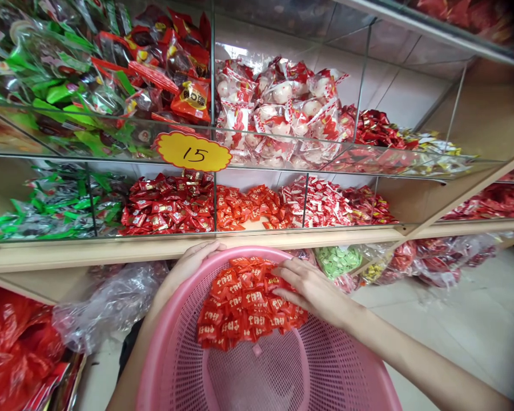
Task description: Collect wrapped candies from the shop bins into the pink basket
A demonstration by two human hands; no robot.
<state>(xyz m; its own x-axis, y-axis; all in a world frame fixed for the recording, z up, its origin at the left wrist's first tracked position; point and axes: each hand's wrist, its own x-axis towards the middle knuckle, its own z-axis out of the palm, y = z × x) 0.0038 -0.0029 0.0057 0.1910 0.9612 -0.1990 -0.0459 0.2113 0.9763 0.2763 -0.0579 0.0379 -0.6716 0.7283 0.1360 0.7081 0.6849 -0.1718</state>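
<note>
A pink plastic basket (161, 337) with mesh sides tilts against the front edge of the shelf. Inside it, a heap of red wrapped candies (244, 305) with pale lettering lies toward the far side. My left hand (193, 260) is closed on the basket's far left rim, its forearm running along the outside. My right hand (310, 285) reaches over the right side, fingers apart and curved, touching the right of the heap. Some fingertips are partly hidden among the wrappers. Just beyond the basket, similar orange-red candies (248, 205) lie in a lower shelf compartment with bare board showing.
Glass dividers part the wooden shelf (89, 251). Dark red candies (167, 202) and red-and-white candies (321, 200) flank the middle compartment. A yellow price tag (192, 152) reads 15. Clear plastic bags (107, 308) and a red bag (17, 337) are low at left; bagged sweets (338, 260) sit under the shelf.
</note>
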